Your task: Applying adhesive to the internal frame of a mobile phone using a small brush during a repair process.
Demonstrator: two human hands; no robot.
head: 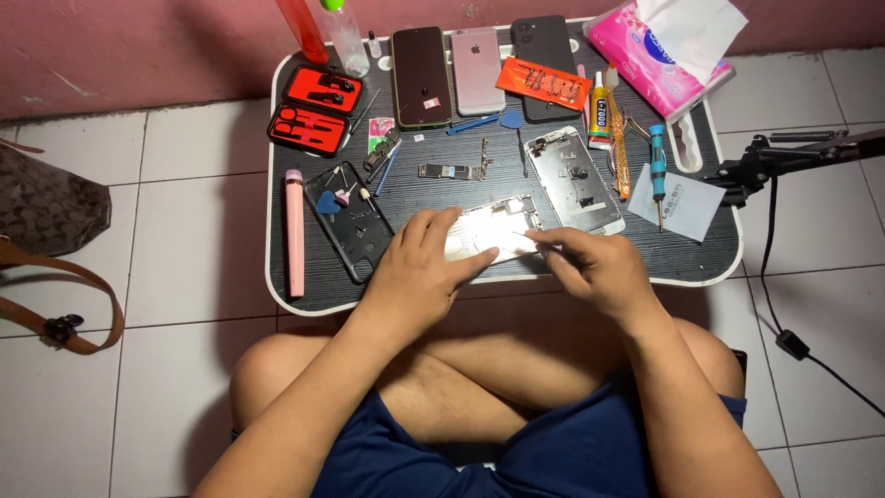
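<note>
On the black tray table (701,267), both hands' fingers (461,267) grasp an opened phone frame (493,231).

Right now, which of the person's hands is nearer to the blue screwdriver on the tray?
The right hand. It sits just below and left of the blue screwdriver, on the same side of the tray. The left hand lies further left, across the opened phone frame.
</note>
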